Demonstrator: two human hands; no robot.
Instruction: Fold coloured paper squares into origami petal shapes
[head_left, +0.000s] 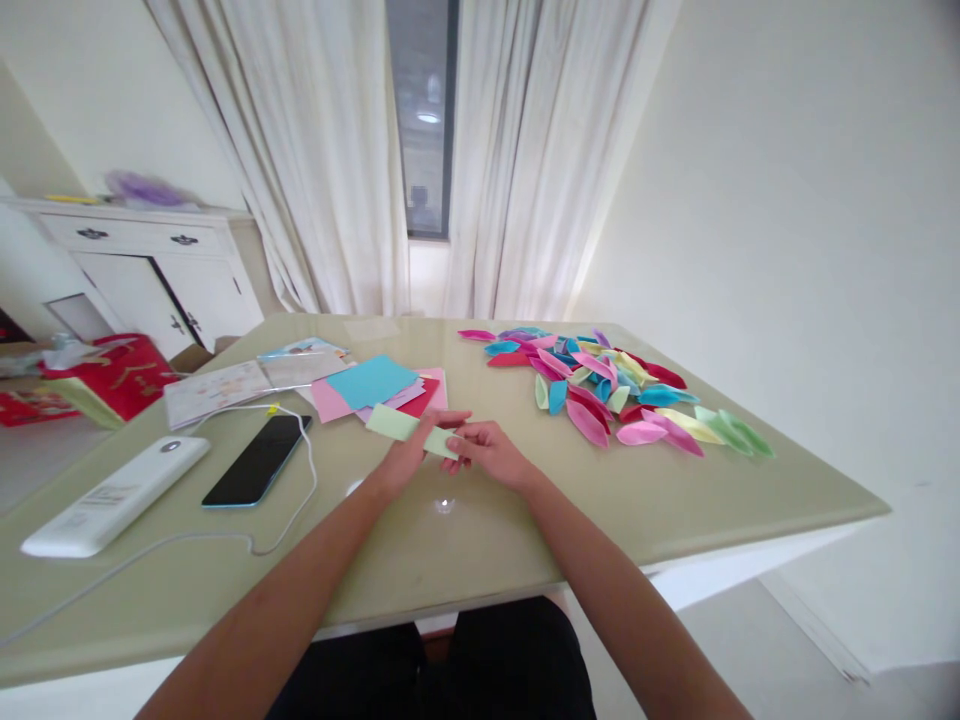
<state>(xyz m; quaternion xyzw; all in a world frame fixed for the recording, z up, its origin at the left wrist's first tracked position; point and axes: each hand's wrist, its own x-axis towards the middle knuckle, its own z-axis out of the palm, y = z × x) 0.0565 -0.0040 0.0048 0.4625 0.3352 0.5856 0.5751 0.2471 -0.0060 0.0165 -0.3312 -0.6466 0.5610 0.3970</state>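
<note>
Head view shows both hands above the table [517,545], with a pale green paper strip [390,423] between them. The left hand [421,436] pinches the strip around its middle, and the right hand [486,450] has thumb and fingers closed on its right end. Whether the strip has a crease, I cannot tell. To handle it well, I think the edges should lie evenly before any pressing, with the left hand steady but light, because thin paper bends easily; slow pressure from the right thumb seems safest. Folded papers [587,423] lie in a loose heap to the right, apart from the hands. As for containers, a red bag [141,375] stands left of the table, with whitish stuff [75,354] at its top, too unclear to name. A white cabinet [206,292] stands farther back, its contents hidden.
</note>
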